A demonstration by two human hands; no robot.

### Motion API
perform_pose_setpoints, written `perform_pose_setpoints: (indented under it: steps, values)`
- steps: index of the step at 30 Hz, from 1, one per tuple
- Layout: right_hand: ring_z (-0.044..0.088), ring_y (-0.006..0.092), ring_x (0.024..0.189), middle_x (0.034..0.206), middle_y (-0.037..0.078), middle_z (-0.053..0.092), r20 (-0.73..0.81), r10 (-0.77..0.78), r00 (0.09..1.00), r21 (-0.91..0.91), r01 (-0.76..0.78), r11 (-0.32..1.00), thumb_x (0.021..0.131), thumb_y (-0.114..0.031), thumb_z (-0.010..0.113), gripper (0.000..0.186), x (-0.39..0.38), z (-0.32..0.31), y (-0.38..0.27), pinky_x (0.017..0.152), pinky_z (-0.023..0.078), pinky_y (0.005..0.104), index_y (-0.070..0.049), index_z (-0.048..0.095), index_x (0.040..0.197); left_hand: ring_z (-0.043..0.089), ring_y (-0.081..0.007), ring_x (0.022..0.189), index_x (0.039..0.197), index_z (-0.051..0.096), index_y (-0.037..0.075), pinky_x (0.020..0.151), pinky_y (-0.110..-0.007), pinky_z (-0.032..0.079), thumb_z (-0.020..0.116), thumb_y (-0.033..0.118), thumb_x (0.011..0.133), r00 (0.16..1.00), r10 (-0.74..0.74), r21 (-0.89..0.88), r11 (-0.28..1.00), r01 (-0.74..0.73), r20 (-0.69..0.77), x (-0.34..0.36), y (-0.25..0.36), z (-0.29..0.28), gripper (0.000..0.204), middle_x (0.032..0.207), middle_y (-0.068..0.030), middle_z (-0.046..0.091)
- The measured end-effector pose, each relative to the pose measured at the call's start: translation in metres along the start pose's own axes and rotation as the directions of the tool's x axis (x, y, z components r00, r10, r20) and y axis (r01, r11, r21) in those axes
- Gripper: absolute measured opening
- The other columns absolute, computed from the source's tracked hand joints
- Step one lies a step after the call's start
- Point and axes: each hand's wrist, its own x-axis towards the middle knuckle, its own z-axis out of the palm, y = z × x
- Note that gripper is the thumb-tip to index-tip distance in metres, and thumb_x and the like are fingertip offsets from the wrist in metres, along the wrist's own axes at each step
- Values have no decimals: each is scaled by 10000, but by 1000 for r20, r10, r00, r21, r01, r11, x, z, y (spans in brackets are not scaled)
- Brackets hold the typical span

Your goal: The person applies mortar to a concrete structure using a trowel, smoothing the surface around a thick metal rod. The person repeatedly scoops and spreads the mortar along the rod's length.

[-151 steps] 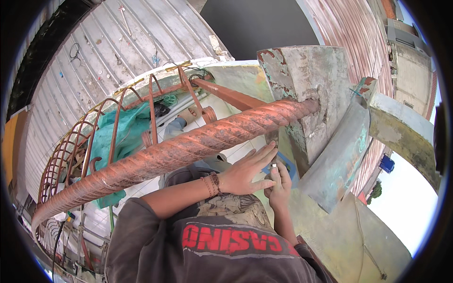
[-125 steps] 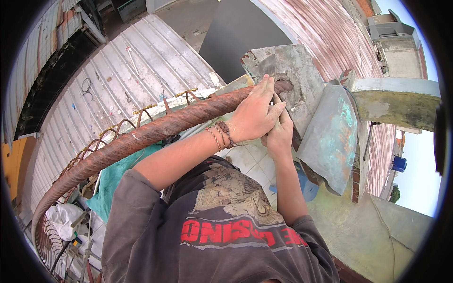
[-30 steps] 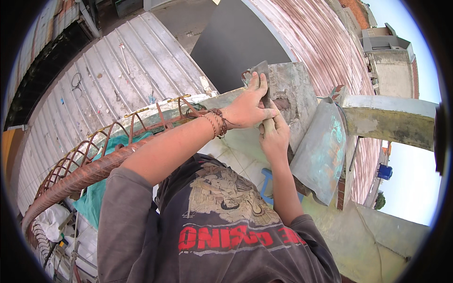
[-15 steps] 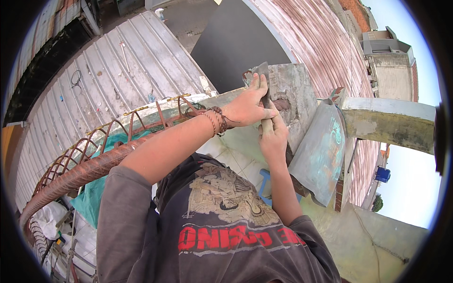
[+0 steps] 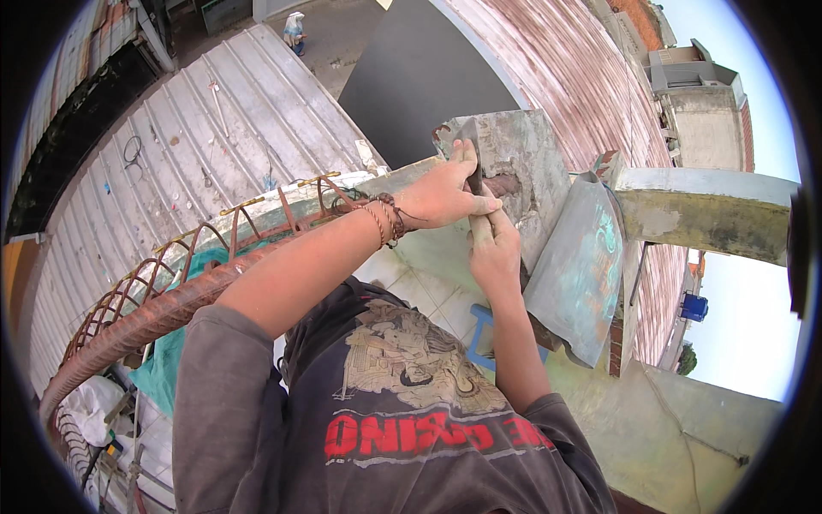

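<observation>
My right hand (image 5: 495, 253) is closed around the lower end of a thin grey metal trowel (image 5: 468, 133), seen nearly edge-on; its handle is mostly hidden. Higher up, my left hand (image 5: 441, 195), with braided bands at the wrist, lays its fingers along the blade and hooks its thumb over it. The pointed tip stands above my fingers, in front of a rough grey concrete block (image 5: 539, 141). Beside the blade, a broken hollow in that block exposes a reddish-brown patch (image 5: 503, 186). Whether the blade touches the concrete I cannot tell.
A curved rusty ribbed bar (image 5: 163, 321) and rebar cage run along my left, over teal sheeting (image 5: 163, 364). To the right hang a bent grey metal sheet (image 5: 578, 274) and a concrete beam (image 5: 702, 206). A blue stool (image 5: 482, 330) is below. A person (image 5: 294, 32) stands far down.
The trowel tip sits slightly lower and farther left, and more of the reddish-brown patch shows beside it. Both hands keep their grip. My view has shifted a little, revealing more of the distant person.
</observation>
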Motion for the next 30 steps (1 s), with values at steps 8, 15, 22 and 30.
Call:
perform_pose_setpoints:
  steps: [8,15,22,30]
  values:
    - [386,34,586,724,-65,460,49,8,999,-4,-7,1000,1010,-170,500,380,-4,-10,-1,506,318,231,-57,541,1370,385,-320,1365,1440,132,-203,1098,-348,344,663,445,891,998,-44,-92,995,47,36,-4,3,-2,1001,1446,-322,365]
    - [391,31,580,682,-58,449,63,70,996,-76,-65,995,994,-173,502,322,7,-2,-1,488,310,228,-41,599,1271,500,-266,1227,1370,295,-215,1023,-338,414,672,463,881,994,-105,-162,982,99,-26,12,-19,5,917,1348,-318,461]
    - [404,53,608,747,-29,486,69,146,987,-3,-146,989,995,-156,480,320,8,12,-5,528,333,241,-26,570,1273,447,-343,1306,1331,324,-216,1073,-366,365,627,549,880,996,-84,-111,991,80,-27,9,-17,-4,939,1339,-350,456]
    - [523,152,751,828,77,601,117,230,966,8,-233,973,999,-206,465,473,14,12,-9,723,438,321,57,452,1392,134,-399,1470,1430,86,-222,1182,-365,201,603,590,871,986,-161,-77,985,157,-48,10,-14,-4,1114,1524,-404,73]
